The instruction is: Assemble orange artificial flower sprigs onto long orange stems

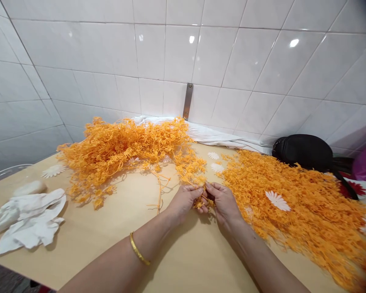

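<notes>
The left hand (185, 199) and right hand (224, 203) come together, fingertips closely pinching a small orange sprig (203, 199) above the counter (88, 252), a careful grip amid heaped orange sprays (293, 195).

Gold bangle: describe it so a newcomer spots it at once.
Start at the table, where the left forearm reaches in from the near edge toward the orange sprigs. Around it sits a thin gold bangle, the only band on either arm.
</notes>
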Demonstrator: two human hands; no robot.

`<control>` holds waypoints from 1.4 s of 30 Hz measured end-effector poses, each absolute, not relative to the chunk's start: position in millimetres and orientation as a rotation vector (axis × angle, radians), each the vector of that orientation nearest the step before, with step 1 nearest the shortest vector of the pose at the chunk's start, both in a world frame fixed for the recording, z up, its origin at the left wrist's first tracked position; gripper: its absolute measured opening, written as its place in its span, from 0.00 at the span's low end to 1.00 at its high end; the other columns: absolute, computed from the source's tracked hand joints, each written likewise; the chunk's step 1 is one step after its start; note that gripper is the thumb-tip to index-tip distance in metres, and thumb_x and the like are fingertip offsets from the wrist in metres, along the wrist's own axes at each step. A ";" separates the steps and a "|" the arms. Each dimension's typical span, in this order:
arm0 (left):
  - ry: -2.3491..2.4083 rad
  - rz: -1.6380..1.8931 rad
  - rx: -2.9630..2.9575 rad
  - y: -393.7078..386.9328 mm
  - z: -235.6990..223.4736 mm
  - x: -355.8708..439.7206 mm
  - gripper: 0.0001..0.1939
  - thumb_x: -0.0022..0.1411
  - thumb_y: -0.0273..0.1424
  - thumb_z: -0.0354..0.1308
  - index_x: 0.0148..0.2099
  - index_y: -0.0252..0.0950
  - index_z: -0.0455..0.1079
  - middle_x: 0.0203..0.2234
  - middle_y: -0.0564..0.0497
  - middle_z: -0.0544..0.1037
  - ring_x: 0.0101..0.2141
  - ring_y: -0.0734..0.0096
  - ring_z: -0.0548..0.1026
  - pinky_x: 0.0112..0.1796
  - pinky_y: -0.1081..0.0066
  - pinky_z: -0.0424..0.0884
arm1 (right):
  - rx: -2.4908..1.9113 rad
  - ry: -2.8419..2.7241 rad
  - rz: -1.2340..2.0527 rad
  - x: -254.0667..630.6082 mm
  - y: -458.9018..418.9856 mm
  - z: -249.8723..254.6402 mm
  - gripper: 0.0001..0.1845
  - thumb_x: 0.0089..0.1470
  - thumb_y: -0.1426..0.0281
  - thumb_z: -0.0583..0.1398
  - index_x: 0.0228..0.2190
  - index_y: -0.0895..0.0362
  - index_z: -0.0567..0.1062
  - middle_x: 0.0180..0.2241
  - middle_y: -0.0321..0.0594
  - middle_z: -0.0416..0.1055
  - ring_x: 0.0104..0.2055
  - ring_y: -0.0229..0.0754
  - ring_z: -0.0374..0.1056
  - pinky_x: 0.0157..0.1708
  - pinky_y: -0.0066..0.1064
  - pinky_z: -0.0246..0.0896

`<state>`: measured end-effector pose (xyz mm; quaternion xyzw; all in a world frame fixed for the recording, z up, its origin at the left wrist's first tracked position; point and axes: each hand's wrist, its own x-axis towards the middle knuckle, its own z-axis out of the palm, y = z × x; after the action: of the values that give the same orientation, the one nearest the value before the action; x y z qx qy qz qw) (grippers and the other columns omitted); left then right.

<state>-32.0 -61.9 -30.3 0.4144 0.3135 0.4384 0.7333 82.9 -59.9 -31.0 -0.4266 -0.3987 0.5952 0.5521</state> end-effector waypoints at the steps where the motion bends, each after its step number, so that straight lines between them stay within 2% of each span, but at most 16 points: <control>1: 0.667 0.980 0.891 -61.9 -29.8 -32.3 0.12 0.47 0.36 0.58 0.26 0.29 0.65 0.17 0.51 0.69 0.17 0.76 0.68 0.20 0.76 0.61 | -1.032 -0.869 1.367 87.0 -57.0 -29.8 0.15 0.40 0.61 0.61 0.16 0.57 0.64 0.13 0.33 0.64 0.13 0.35 0.60 0.12 0.29 0.59; 4: 0.641 1.000 0.876 -61.2 -29.3 -33.6 0.11 0.47 0.33 0.58 0.25 0.29 0.66 0.19 0.49 0.70 0.20 0.75 0.69 0.24 0.73 0.65 | -1.074 -0.737 1.223 102.7 -49.6 -23.9 0.13 0.38 0.64 0.63 0.17 0.57 0.65 0.15 0.35 0.66 0.18 0.37 0.65 0.20 0.30 0.66; 6: 0.686 0.987 0.904 -60.0 -30.1 -34.3 0.10 0.48 0.33 0.57 0.26 0.28 0.66 0.18 0.49 0.70 0.19 0.75 0.69 0.22 0.74 0.64 | -1.065 -0.767 1.200 110.5 -49.0 -19.3 0.11 0.39 0.65 0.62 0.18 0.57 0.65 0.16 0.35 0.67 0.21 0.37 0.67 0.23 0.30 0.66; 10: 0.731 0.978 0.916 -58.8 -32.0 -34.5 0.11 0.49 0.33 0.55 0.31 0.28 0.67 0.17 0.50 0.70 0.16 0.75 0.69 0.18 0.76 0.61 | -1.081 -0.875 1.329 112.5 -57.3 -13.0 0.08 0.38 0.69 0.62 0.24 0.58 0.68 0.19 0.36 0.70 0.21 0.35 0.67 0.22 0.26 0.64; 14: 0.747 0.909 0.979 -61.4 -30.7 -33.1 0.12 0.49 0.34 0.56 0.31 0.28 0.68 0.18 0.49 0.71 0.15 0.76 0.68 0.19 0.75 0.61 | -1.066 -0.921 1.427 107.6 -63.6 -11.7 0.15 0.35 0.72 0.62 0.30 0.58 0.69 0.21 0.34 0.69 0.21 0.32 0.65 0.20 0.23 0.61; 17: 0.786 0.861 1.041 -62.9 -29.3 -31.1 0.12 0.48 0.35 0.56 0.30 0.29 0.68 0.17 0.49 0.70 0.15 0.76 0.67 0.19 0.75 0.61 | -1.040 -0.941 1.476 102.2 -65.0 -11.6 0.13 0.37 0.67 0.63 0.28 0.58 0.69 0.23 0.33 0.67 0.19 0.28 0.61 0.16 0.19 0.55; 20: 0.813 0.833 1.112 -62.9 -30.1 -28.6 0.11 0.47 0.34 0.57 0.24 0.29 0.67 0.13 0.50 0.69 0.14 0.76 0.66 0.19 0.74 0.61 | -1.037 -0.999 1.465 94.4 -66.7 -12.4 0.13 0.38 0.64 0.63 0.25 0.59 0.68 0.20 0.30 0.64 0.16 0.26 0.56 0.13 0.18 0.49; 24: 0.832 0.821 1.189 -63.1 -31.7 -27.5 0.12 0.43 0.32 0.60 0.17 0.30 0.63 0.11 0.52 0.66 0.14 0.78 0.64 0.19 0.75 0.59 | -1.031 -1.027 1.506 88.0 -67.9 -14.6 0.16 0.36 0.62 0.64 0.22 0.58 0.65 0.14 0.27 0.61 0.14 0.29 0.56 0.12 0.21 0.51; 29: 0.742 0.855 1.020 -62.2 -27.2 -32.8 0.13 0.44 0.36 0.60 0.21 0.28 0.68 0.15 0.49 0.70 0.19 0.74 0.68 0.24 0.73 0.62 | -1.084 -1.107 1.488 88.4 -65.6 -20.6 0.17 0.39 0.59 0.62 0.19 0.57 0.62 0.10 0.26 0.57 0.10 0.28 0.52 0.10 0.20 0.46; 34: 0.682 0.795 0.926 -58.8 -27.6 -34.4 0.11 0.47 0.32 0.58 0.25 0.26 0.71 0.15 0.47 0.71 0.18 0.74 0.69 0.25 0.73 0.63 | -1.068 -1.029 1.430 83.3 -60.0 -25.5 0.18 0.43 0.58 0.59 0.19 0.56 0.58 0.09 0.24 0.52 0.08 0.28 0.50 0.08 0.19 0.40; 38: 0.582 0.788 0.881 -63.0 -27.6 -34.6 0.10 0.48 0.31 0.57 0.25 0.26 0.70 0.16 0.46 0.72 0.20 0.71 0.71 0.27 0.72 0.64 | -1.031 -0.673 1.291 101.7 -49.9 -13.8 0.18 0.44 0.64 0.59 0.19 0.55 0.54 0.10 0.22 0.48 0.08 0.25 0.43 0.07 0.17 0.37; 40: 0.565 0.791 0.854 -64.7 -26.0 -35.1 0.10 0.49 0.31 0.57 0.25 0.26 0.70 0.17 0.45 0.73 0.23 0.68 0.73 0.29 0.71 0.65 | -1.016 -0.547 1.168 114.4 -47.9 -4.8 0.18 0.44 0.67 0.60 0.19 0.55 0.52 0.10 0.21 0.47 0.09 0.24 0.44 0.08 0.16 0.37; 42: 0.586 0.867 0.758 -63.8 -24.4 -35.2 0.09 0.50 0.30 0.56 0.28 0.27 0.70 0.20 0.45 0.74 0.25 0.68 0.73 0.30 0.71 0.66 | -1.015 -0.600 1.113 120.0 -50.2 2.2 0.16 0.42 0.67 0.60 0.20 0.56 0.55 0.13 0.25 0.54 0.12 0.26 0.50 0.10 0.17 0.43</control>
<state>-35.2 -63.8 -24.4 0.3530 0.2730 0.4040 0.7985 120.0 -50.2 2.2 -0.4537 -0.2684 0.4974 0.6890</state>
